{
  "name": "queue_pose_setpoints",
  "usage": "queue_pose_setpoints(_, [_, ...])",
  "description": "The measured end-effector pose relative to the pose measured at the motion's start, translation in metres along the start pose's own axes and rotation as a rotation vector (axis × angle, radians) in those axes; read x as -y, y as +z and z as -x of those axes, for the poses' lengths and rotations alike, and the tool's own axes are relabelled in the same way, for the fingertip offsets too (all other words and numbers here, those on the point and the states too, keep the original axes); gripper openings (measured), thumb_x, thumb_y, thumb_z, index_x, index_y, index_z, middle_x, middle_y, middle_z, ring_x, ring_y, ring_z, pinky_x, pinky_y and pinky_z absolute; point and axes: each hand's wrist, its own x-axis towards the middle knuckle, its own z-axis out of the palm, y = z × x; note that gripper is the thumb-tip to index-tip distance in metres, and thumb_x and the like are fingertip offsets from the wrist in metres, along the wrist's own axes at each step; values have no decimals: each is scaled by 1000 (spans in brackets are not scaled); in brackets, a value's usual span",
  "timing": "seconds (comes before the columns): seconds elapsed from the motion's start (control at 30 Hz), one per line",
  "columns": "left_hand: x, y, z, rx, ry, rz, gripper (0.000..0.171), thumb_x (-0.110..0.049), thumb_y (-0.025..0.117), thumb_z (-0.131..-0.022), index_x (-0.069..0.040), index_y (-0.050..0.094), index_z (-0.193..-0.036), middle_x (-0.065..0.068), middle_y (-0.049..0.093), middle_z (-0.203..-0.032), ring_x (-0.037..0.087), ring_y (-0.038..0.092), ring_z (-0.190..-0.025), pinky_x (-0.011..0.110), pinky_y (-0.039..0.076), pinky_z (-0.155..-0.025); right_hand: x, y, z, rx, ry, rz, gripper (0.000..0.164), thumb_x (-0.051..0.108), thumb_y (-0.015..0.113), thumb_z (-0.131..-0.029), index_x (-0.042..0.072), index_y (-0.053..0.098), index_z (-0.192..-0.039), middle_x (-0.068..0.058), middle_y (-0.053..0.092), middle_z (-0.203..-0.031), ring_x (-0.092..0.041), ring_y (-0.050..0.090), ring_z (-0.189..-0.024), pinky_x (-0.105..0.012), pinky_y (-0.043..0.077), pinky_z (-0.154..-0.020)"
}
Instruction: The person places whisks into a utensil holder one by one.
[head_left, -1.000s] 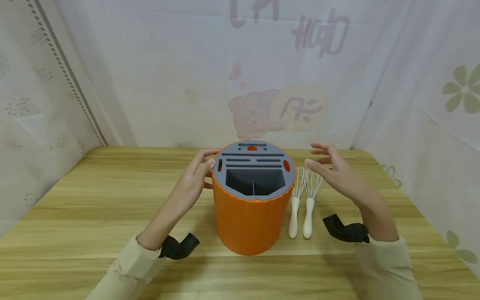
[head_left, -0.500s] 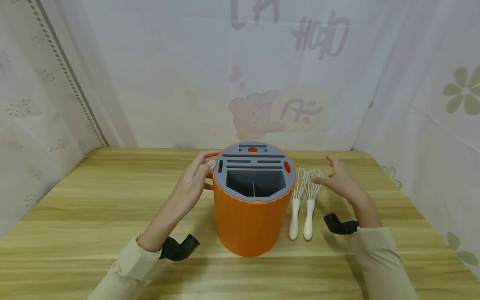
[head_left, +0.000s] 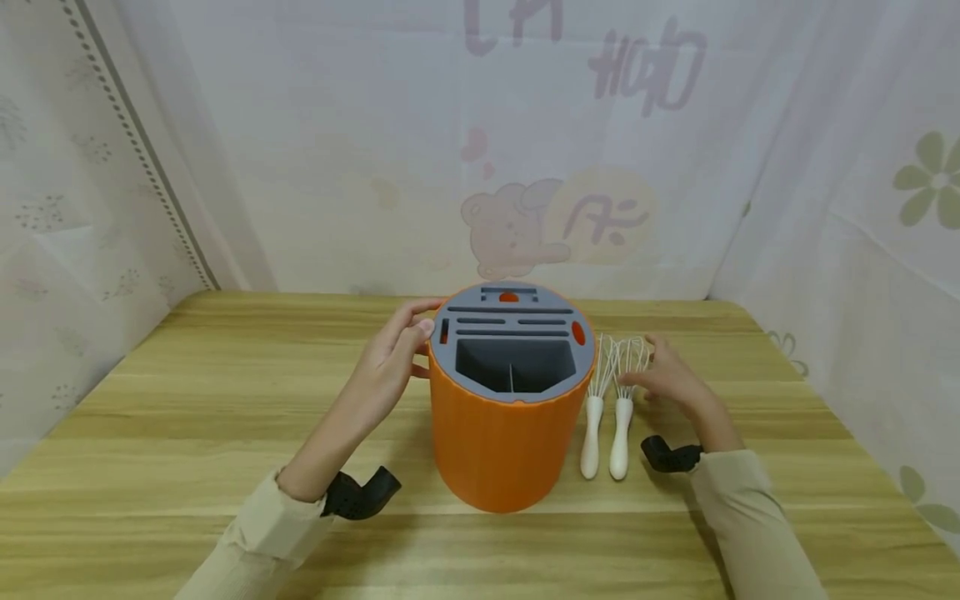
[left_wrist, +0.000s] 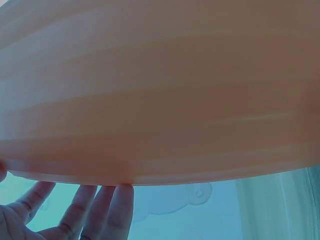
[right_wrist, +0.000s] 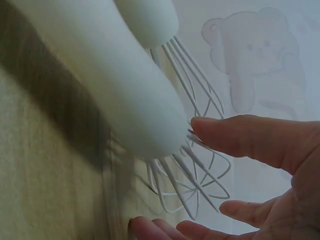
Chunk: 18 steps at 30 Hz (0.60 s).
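Observation:
An orange utensil holder (head_left: 502, 458) with a grey slotted top (head_left: 513, 331) stands upright on the table. My left hand (head_left: 390, 346) rests on its left side, thumb at the rim; in the left wrist view its fairly straight fingers (left_wrist: 120, 212) lie against the orange wall (left_wrist: 160, 110). To the holder's right lie two whisks with pale handles, the nearer whisk (head_left: 591, 442) and the outer whisk (head_left: 620, 442). Over the outer one's wire end is my right hand (head_left: 671, 379). Its thumb (right_wrist: 240, 132) and spread fingers lie either side of the wires; contact is unclear.
The wood-grain table (head_left: 225, 417) extends to both sides of the holder. A printed cloth (head_left: 337, 167) hangs behind and along both sides. Each wrist bears a black mount, the left mount (head_left: 362, 493) and the right mount (head_left: 670, 454).
My right hand has come down from above the right side of the table to the outer whisk's wires. The left hand stays at the holder, and both whisks lie as before.

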Motion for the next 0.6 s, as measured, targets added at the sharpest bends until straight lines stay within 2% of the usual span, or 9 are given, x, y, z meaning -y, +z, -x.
queue_pose_setpoints(0.1, [0,1,0,-8,-4,-1,35,-30,33,-100,-26,46,-133,8,57,-110,25,59,-93,36,54,-75,0,1,0,11,0,-27,91,14,64,-85,-11,-1,-144,-42,18,-138,-21,56,-68,-32,51,-68])
queue_pose_setpoints(0.27, [-1,0,1,-14,-11,-8,35,-30,34,-99,-27,46,-132,7,58,-111,24,60,-94,35,54,-75,-2,1,-1,21,13,-58,90,12,62,-86,-9,-2,-144,-43,19,-137,-17,57,-64,-30,51,-67])
queue_pose_setpoints(0.47, [-2,-1,0,-16,-21,-10,35,-31,36,-99,-26,47,-132,10,61,-110,24,61,-94,35,55,-74,-3,0,-2,14,25,-87,90,10,62,-85,-8,-2,-145,-43,19,-137,-25,59,-86,-34,54,-74])
queue_pose_setpoints(0.6, [-2,-1,0,-17,-20,-5,35,-29,36,-99,-24,48,-132,11,61,-109,26,61,-93,36,55,-74,-3,-2,-1,10,39,-98,90,10,61,-86,-7,-3,-145,-42,18,-138,-24,61,-83,-35,55,-74])
